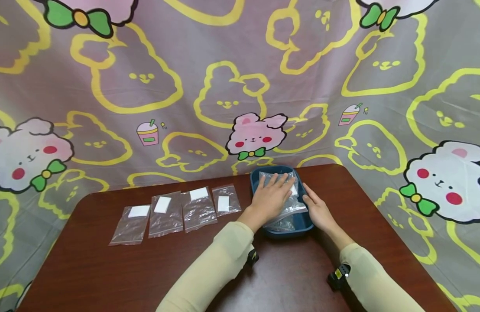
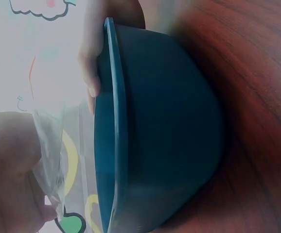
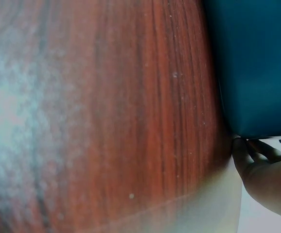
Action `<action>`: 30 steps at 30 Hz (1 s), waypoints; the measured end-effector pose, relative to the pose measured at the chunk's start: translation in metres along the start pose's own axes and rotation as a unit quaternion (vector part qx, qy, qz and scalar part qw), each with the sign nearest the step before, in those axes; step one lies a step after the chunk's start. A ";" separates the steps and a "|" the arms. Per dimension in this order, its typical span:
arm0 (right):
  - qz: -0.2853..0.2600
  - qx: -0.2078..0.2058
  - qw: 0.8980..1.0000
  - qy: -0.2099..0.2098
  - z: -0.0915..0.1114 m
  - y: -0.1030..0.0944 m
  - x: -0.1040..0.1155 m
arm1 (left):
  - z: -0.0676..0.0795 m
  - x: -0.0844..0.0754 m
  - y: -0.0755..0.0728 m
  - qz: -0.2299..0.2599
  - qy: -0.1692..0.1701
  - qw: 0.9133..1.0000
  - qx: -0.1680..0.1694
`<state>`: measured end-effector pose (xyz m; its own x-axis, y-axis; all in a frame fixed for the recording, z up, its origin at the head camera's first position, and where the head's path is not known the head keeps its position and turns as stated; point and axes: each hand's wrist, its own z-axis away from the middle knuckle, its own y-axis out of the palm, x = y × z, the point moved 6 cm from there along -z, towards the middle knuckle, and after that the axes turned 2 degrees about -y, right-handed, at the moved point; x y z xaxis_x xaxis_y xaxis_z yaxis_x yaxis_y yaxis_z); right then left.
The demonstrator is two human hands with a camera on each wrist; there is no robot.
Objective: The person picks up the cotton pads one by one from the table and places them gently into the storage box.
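Observation:
A blue plastic bin (image 1: 288, 234) stands on the table with clear zip bags (image 1: 290, 209) inside, one reaching up near its right rim. My left hand (image 1: 272, 197) lies over these bags, palm down, its fingers straight and spread. White pieces show partly beside those fingers. In the left wrist view, the left hand (image 2: 9, 170) is beside a clear bag (image 2: 50, 150) above the bin's rim. My right hand (image 1: 318, 210) grips the bin's right wall, thumb at the rim. In the right wrist view, fingers of the right hand (image 3: 272, 172) lie along the bin's outside.
Left of the bin, several clear zip bags lie in a row, each with a white rectangle: the leftmost bag (image 1: 128, 227), others such as the nearest bag (image 1: 232, 201). The brown table (image 1: 146, 273) ends at a patterned cloth (image 1: 209, 160) behind.

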<state>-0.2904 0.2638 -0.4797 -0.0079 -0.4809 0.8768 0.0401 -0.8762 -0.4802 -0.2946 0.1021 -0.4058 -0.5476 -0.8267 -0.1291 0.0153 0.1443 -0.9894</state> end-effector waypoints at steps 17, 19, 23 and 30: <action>-0.013 0.000 1.000 0.017 -0.001 0.000 -0.003 | -0.002 -0.002 0.006 0.008 -0.005 1.000 0.012; -0.012 0.000 1.000 0.017 0.000 0.000 -0.003 | -0.002 -0.002 0.007 0.006 -0.004 1.000 0.012; -0.010 -0.002 1.000 0.005 0.000 0.001 -0.002 | -0.003 -0.004 0.008 -0.001 -0.008 1.000 0.010; -0.011 -0.005 1.000 -0.005 -0.001 0.000 -0.001 | -0.006 -0.005 0.013 -0.014 -0.013 1.000 0.010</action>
<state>-0.2917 0.2640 -0.4808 0.0012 -0.4608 0.8875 0.0303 -0.8871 -0.4606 -0.2969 0.1119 -0.4180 -0.5259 -0.8444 -0.1022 0.0176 0.1093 -0.9938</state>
